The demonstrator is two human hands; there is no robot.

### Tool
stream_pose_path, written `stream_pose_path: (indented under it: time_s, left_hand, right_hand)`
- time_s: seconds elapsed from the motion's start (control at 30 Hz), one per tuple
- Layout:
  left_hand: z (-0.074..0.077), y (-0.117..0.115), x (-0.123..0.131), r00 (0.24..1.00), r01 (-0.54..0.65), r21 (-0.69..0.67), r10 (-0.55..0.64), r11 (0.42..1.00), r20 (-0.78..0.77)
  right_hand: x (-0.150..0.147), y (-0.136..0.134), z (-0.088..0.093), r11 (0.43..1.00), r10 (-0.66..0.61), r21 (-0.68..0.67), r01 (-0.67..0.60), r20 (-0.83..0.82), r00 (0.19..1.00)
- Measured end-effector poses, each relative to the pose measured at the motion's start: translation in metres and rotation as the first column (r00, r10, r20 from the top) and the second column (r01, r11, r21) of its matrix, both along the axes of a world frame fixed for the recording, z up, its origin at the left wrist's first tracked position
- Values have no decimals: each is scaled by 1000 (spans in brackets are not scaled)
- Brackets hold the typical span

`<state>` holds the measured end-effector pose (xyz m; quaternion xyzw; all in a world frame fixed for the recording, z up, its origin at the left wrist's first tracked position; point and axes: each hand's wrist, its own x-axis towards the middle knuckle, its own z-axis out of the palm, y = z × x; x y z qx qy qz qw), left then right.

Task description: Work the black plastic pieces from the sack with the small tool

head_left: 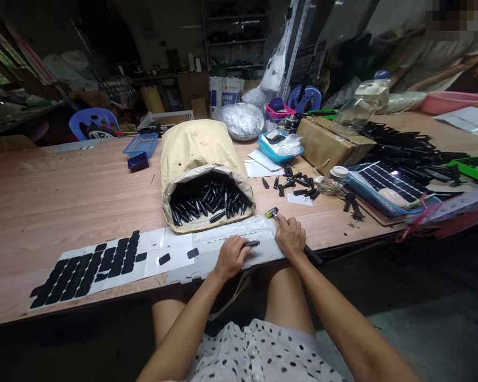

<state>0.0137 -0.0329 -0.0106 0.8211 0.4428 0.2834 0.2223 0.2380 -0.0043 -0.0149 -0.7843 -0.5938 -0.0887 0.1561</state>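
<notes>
My left hand [231, 258] is closed on a small black tapered piece [252, 244], whose tip points right, just over a grey-white board [265, 253] at the table's front edge. My right hand [290, 236] grips a small hammer [271, 213]. Its yellowish head sticks out beyond my fingers and its dark handle trails toward the table edge. Behind my hands a cream sack [199, 140] lies on its side, mouth facing me, with many similar black pieces [217, 199] inside. Left of my left hand, a white sheet [151, 265] carries rows of black rounded patches [74, 273].
Loose black pieces [292, 183] lie right of the sack. Farther right are a cardboard box [330, 143], a blue tray [358, 183] and a heap of black parts [398, 146]. Blue baskets [141, 144] stand at the back left. Another person's arm [442, 74] shows at upper right.
</notes>
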Motion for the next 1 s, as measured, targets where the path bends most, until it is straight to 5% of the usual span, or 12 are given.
stream_pose_path:
  time_s: [0.13, 0.23, 0.33, 0.4, 0.5, 0.67, 0.8, 0.87, 0.93, 1.0]
  left_hand:
    - [-30, -71, -33, 988, 152, -22, -152, 988, -4]
    - [-54, -104, -56, 988, 31, -222, -64, 974, -143]
    - [-64, -102, -67, 905, -332, -413, 164, 848, -392]
    - [-65, -90, -68, 799, -531, -408, 279, 743, -533]
    - [-61, -74, -66, 735, -617, -312, 388, 722, -556]
    - [-42, -81, -64, 785, -568, -399, 329, 719, -524]
    - [1, -69, -59, 941, -280, -616, 84, 736, -328]
    - [26, -40, -56, 971, -217, -559, 118, 800, -208]
    - [45, 0, -52, 934, -351, -350, 298, 868, -198]
    - [55, 43, -49, 875, -468, -168, 428, 868, -226]
  right_hand:
    - [0, 1, -1, 1000, 3, -1, -3, 16, 1000]
    - [-2, 1, -1, 1000, -7, -5, 7, 19, 1000]
    - [-3, 1, 1, 1000, -16, -13, 16, 16, 1000]
    - [-3, 1, 2, 1000, -16, -14, 17, 18, 1000]
    - [-2, 1, 2, 1000, -12, 2, 12, 28, 1000]
    - [1, 1, -2, 999, 3, 44, -6, 50, 999]
    - [2, 0, -5, 999, 4, 42, -6, 61, 998]
    - [1, 1, -7, 999, -3, 41, 1, 66, 998]
    - [0, 1, -7, 999, -14, 34, 11, 71, 997]
    - [-1, 2, -8, 1000, -20, 25, 18, 75, 997]
